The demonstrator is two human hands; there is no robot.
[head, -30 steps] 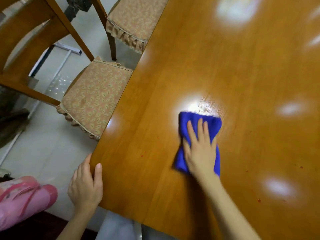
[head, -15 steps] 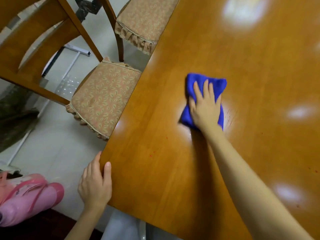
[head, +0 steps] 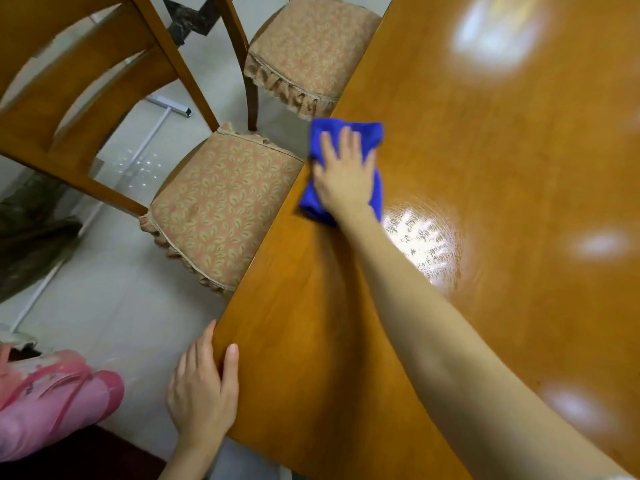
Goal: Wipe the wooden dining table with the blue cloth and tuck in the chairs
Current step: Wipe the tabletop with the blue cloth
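- Bracing the body, the left hand (head: 202, 386) rests on the corner of the wooden table (head: 502, 174). Its thumb lies on top and its straight fingers lie along the edge, gripping nothing.
- Beyond it, at the end of an outstretched arm, the right hand (head: 346, 174) lies flat with fingers spread, pressing down on the blue cloth (head: 373, 133).
- The cloth sits under that palm, right at the table's edge.
- Judged from this, one more push leftward could carry the cloth over the rim, dropping it or sweeping dirt off the table.
- Just left of the right hand stands the near chair (head: 221, 209), so its cushion would catch whatever falls.
- Past the fingertips, the far chair (head: 308, 46) also looks to be waiting to be tucked in.
- Such a long reach could also make the pressure uneven and leave streaks.
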